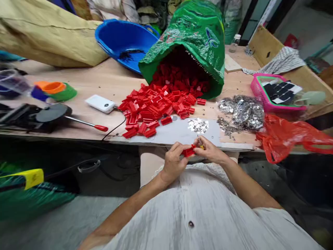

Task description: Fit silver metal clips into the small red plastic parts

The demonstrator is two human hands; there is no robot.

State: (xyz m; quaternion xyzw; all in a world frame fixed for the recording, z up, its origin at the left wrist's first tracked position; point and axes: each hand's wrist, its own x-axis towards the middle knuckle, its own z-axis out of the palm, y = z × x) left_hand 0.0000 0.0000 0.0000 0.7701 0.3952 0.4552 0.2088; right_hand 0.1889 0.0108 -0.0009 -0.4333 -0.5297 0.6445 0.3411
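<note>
My left hand (pixel 174 160) pinches a small red plastic part (pixel 188 151) in front of my body, just off the table's front edge. Against the part's other end are the fingers of my right hand (pixel 211 151), closed on a small tool with a yellow handle (pixel 201 147) and a thin metal tip pointing up. The tool's exact kind is too small to tell. Beyond my hands, a scatter of small shiny metal pieces (pixel 198 125) lies on a grey sheet (pixel 169 133). A heap of similar red parts (pixel 153 104) spreads to the left of it.
The red parts spill from a green sack (pixel 192 31). Behind stands a blue basin (pixel 114 36). To the right are bagged metal pieces (pixel 248 113), a pink basket (pixel 260 93) and a red plastic bag (pixel 291 135). Leftward lie a white power bank (pixel 101 103) and a red-tipped lever (pixel 100 128).
</note>
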